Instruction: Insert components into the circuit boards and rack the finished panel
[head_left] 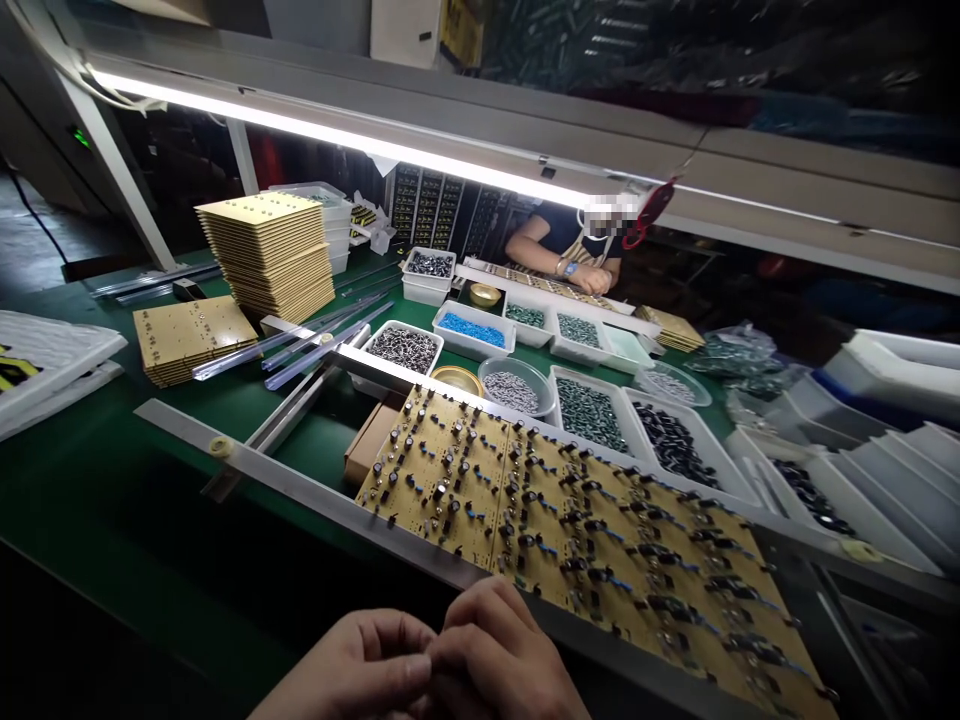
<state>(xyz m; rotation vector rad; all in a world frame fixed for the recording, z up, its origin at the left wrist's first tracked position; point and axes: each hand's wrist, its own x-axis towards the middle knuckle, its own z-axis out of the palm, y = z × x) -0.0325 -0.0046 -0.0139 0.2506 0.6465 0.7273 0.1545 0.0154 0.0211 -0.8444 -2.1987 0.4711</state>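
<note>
My left hand (367, 660) and my right hand (499, 650) meet at the fingertips in front of the metal rail's near edge. Both are closed in a pinch, and whatever lies between the fingers is too small or hidden to make out. Just beyond them a tan circuit board panel (450, 450) lies in the metal rail frame (300, 475), dotted with black cylindrical capacitors and blue parts. A second, fuller circuit board panel (555, 590) adjoins it on the right.
Bins hold blue parts (472, 328), dark green parts (589, 410) and black capacitors (671, 440). Stacked tan boards (262, 250) stand at the left back, near clear plastic tubes (232, 355). Across the bench a co-worker's hands (592, 278) are over other boards. A lit tube lamp (337, 135) hangs above.
</note>
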